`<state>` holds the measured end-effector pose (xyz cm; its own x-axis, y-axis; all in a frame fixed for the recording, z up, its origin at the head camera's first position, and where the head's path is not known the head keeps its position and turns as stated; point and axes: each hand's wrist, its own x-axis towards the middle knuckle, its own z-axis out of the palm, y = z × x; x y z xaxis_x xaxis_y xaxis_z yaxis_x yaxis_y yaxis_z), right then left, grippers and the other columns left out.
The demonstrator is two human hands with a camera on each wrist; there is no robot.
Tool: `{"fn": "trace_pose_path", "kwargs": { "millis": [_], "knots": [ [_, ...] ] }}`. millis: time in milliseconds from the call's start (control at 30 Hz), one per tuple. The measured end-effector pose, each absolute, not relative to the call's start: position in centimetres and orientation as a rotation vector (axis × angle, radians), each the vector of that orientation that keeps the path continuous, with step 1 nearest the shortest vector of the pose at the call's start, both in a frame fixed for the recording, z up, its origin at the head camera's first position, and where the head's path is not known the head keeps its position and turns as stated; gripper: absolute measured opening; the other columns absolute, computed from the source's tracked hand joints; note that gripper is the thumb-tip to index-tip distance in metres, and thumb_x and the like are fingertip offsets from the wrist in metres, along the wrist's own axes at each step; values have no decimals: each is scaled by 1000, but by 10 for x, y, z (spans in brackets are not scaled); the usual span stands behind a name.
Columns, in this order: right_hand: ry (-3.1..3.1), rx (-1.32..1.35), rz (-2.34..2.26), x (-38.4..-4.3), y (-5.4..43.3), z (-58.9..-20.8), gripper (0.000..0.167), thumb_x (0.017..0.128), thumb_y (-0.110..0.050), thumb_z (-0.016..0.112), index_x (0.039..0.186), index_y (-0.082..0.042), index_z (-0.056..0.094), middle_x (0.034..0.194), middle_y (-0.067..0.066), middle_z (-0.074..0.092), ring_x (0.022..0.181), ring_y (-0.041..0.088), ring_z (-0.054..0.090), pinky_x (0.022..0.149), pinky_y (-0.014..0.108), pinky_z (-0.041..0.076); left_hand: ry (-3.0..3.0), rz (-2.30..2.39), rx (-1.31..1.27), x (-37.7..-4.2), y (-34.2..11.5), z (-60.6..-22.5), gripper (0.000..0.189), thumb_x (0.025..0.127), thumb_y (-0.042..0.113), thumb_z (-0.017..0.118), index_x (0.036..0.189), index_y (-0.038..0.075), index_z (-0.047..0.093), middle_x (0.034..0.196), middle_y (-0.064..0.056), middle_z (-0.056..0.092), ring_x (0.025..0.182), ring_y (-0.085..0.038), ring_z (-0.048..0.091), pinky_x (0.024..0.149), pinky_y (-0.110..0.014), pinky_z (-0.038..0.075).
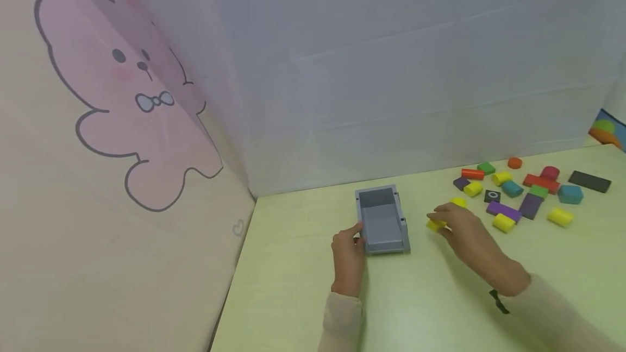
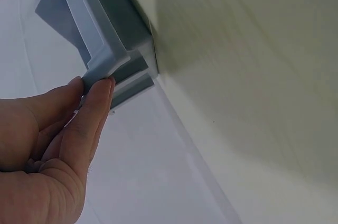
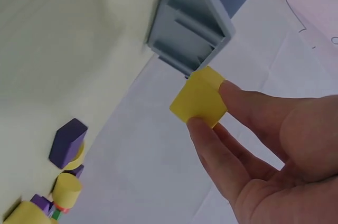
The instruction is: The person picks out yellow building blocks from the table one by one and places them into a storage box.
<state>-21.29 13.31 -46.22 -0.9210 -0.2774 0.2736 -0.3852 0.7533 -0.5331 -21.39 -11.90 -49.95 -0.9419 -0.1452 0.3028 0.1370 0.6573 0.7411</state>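
Evidently your right hand (image 1: 468, 239) pinched a yellow block (image 3: 196, 97) right of the gray box (image 1: 383, 225), whose left wall your left hand (image 1: 348, 258) gripped; the block (it looked smooth) could have slipped had that pinch loosened.

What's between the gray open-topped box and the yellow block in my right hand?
In the head view, only bare tabletop shows between the gray open-topped box and the yellow block your right hand pinches.

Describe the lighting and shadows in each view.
Head view: soft light, a pale sheen on the table near the bottom edge; left wrist: a broad shadow on the table beside the gray box; right wrist: yellow block bright, table dimmer.
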Motion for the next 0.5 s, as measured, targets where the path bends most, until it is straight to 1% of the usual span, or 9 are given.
{"fn": "trace_pose_path", "kwargs": {
  "millis": [267,500],
  "knots": [
    [-2745,554,937,-213,119,-451,34,86,11,79,119,6,75,119,26,69,110,48,66,93,61,56,-2551,-1190,31,-214,-118,-499,35,85,-14,77,118,-4,79,112,-21,78,81,-24,79,65,-27,60],
    [-2736,565,946,-213,104,-440,36,87,9,79,122,4,75,122,24,70,114,47,66,96,61,55,-2551,-1183,43,-213,-118,-500,34,85,-13,77,118,-3,79,112,-20,78,81,-23,79,66,-28,60]
  ]
}}
